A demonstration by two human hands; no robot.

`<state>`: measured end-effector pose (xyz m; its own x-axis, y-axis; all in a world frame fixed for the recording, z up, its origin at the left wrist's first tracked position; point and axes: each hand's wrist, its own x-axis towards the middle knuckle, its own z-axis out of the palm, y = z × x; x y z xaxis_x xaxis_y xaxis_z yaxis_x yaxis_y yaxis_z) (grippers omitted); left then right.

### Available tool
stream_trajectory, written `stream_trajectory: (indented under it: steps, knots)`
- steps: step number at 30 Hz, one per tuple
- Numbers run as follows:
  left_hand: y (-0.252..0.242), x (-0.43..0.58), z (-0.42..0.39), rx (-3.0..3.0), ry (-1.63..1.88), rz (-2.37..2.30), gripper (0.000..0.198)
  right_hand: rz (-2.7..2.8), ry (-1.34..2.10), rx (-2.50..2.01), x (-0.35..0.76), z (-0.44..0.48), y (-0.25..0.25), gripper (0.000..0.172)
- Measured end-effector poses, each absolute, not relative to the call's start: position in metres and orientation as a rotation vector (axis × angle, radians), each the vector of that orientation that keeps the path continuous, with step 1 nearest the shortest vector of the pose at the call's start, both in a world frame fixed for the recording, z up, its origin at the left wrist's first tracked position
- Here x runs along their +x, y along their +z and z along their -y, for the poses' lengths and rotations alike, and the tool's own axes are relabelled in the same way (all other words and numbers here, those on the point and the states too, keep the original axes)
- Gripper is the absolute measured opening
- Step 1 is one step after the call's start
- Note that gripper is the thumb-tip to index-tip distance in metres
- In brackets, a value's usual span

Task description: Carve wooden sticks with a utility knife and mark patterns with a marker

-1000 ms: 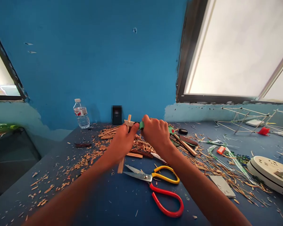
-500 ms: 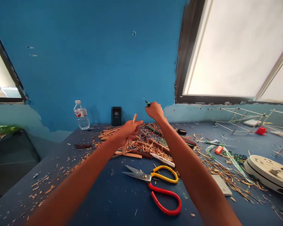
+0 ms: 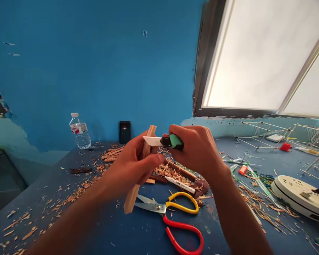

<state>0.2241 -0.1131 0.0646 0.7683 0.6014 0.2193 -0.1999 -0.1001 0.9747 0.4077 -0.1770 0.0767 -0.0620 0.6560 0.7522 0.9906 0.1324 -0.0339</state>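
Observation:
My left hand is wrapped round a strip of wood, which slants upward away from me and pokes out above and below the fingers. In my right hand is a utility knife with a green and black handle, gripped in the fist. Its bright blade points left and lies across the upper part of the wood strip, seemingly touching it. Below both hands, scissors with one yellow and one red handle lie spread on the blue table. A white marker rests just beyond them among wood shavings.
A water bottle and a small black box stand near the wall. Wood shavings litter the table. To the right are a round power strip, an orange piece and a thin stick frame.
My right hand has come down and nearer with the knife, bringing its blade onto the wood. My left hand has drawn the strip closer and closed round it. The view has shifted slightly right.

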Motion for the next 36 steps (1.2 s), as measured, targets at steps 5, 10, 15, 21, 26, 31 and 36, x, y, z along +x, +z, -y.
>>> stream_trajectory:
  steps: [5,10,15,21,26,31,36]
  knots:
    - [0.062,0.227,0.129,1.644,0.820,-0.367,0.029,1.827,-0.665,-1.537,0.400,0.169,0.071,0.020]
    - [0.056,0.232,0.128,1.622,0.874,-0.409,0.029,1.752,-0.659,-1.631,0.392,0.165,0.067,0.012]
    - [0.052,0.237,0.117,1.620,0.966,-0.446,0.031,1.608,-0.669,-1.807,0.387,0.154,0.064,0.010]
    - [0.044,0.252,0.104,1.495,1.014,-0.599,0.031,1.518,-0.652,-1.953,0.386,0.128,0.047,0.015]
    - [0.041,0.273,0.087,1.359,1.028,-0.737,0.021,1.493,-0.581,-2.044,0.393,0.094,0.032,0.020]
    - [0.049,0.281,0.058,1.289,1.054,-0.844,0.017,1.474,-0.479,-2.084,0.393,0.059,0.030,0.028]
    - [0.046,0.289,0.027,1.234,1.089,-0.933,0.033,1.420,-0.296,-2.111,0.389,0.026,0.036,0.029]
